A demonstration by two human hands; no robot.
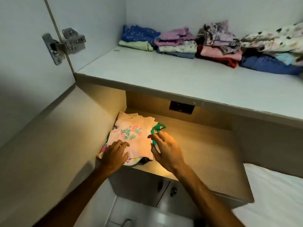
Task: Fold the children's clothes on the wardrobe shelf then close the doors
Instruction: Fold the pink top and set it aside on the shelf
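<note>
A pink child's shirt [132, 136] with a floral heart print lies folded on top of a small pile on the lit wooden surface [201, 148] below the wardrobe shelf. A green garment [158, 127] pokes out from under its right side. My left hand [115, 155] rests flat on the shirt's near left corner. My right hand [165, 148] hovers at the shirt's right edge, fingers spread, holding nothing. On the white wardrobe shelf [164, 76] above, several stacks of folded children's clothes [213, 45] line the back.
The wardrobe's left door [24, 63] stands open, with a metal hinge [64, 45] on it. A dark socket plate [181, 107] sits in the niche's back wall. Two small cabinet doors with knobs [167, 189] lie below. A white mattress [275, 194] is at lower right.
</note>
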